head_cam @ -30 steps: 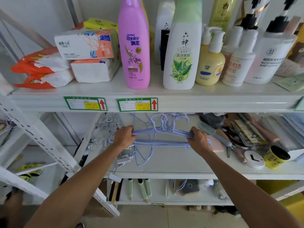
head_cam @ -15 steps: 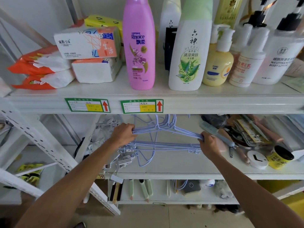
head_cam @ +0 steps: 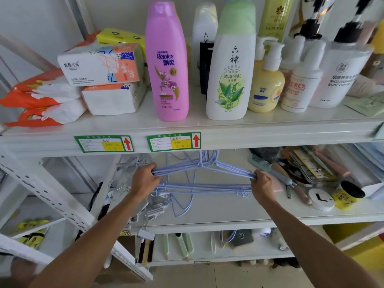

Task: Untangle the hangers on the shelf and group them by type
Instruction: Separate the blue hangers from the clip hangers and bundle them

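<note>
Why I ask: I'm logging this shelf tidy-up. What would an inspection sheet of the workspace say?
Surface: white middle shelf, bare patch towards its front edge.
Job's things: blue wire hangers bundled and held at both ends; loose blue hanger beneath; white clip hangers heaped at the left.
Clutter: comb, yellow jar and round white disc at the right.
Hands: left hand grips the bundle's left end, right hand its right end.
Cables: thin blue loop on the bottom shelf; cable or hanger, I cannot tell.
Surroundings: upper shelf with pink shampoo bottle and tissue packs.
</note>
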`<action>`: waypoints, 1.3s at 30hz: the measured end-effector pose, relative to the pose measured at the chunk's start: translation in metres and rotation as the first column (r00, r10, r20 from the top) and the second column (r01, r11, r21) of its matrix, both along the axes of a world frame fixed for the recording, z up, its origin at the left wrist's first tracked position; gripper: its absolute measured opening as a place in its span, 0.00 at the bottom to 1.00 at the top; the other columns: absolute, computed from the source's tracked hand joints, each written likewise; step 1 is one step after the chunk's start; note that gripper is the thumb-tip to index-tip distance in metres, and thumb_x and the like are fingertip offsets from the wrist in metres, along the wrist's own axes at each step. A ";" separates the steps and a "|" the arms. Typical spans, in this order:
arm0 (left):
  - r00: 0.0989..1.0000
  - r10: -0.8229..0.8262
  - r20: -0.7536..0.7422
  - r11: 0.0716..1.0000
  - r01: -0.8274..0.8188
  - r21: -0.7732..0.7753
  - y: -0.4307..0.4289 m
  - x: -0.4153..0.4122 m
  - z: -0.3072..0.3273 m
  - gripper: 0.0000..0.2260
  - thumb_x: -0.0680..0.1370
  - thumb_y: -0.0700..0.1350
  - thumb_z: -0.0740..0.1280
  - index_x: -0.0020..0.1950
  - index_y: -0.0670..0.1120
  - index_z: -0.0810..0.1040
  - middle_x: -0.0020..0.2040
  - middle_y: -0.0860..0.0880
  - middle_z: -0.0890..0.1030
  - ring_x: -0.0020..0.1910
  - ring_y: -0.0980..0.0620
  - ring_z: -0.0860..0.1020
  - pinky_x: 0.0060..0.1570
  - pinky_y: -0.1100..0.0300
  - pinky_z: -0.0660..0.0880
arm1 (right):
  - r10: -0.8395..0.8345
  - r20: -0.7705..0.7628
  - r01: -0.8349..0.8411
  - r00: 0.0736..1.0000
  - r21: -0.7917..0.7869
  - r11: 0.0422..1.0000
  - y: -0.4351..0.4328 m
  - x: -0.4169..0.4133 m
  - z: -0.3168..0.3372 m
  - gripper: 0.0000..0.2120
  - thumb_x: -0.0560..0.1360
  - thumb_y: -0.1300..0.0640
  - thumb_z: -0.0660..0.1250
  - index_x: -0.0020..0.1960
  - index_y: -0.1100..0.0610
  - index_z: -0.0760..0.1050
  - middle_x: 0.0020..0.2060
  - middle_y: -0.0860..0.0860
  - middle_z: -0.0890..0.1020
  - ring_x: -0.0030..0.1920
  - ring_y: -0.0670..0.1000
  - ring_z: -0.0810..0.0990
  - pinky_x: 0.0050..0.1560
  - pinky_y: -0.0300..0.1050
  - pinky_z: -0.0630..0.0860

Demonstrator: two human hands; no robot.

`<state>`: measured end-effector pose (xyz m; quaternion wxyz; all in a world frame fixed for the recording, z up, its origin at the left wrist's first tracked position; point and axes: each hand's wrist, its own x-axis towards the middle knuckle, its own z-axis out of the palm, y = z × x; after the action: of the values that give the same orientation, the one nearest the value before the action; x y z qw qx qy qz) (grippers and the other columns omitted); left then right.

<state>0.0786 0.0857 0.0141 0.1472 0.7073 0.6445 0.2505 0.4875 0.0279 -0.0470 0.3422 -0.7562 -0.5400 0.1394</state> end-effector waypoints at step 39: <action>0.987 -0.092 -0.128 0.958 0.123 0.260 0.000 0.163 0.064 0.25 0.74 0.54 0.71 0.65 0.40 0.76 0.66 0.38 0.77 0.66 0.39 0.73 0.63 0.51 0.67 | -0.365 -0.794 0.188 0.485 -0.313 0.931 -0.205 -0.007 0.003 0.20 0.82 0.47 0.61 0.37 0.55 0.60 0.27 0.52 0.57 0.21 0.48 0.57 0.22 0.38 0.59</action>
<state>0.2413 0.0857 0.0782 0.0267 0.7680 0.5726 0.2856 0.4810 -0.1774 -0.0443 0.5056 -0.6996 -0.1633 0.4778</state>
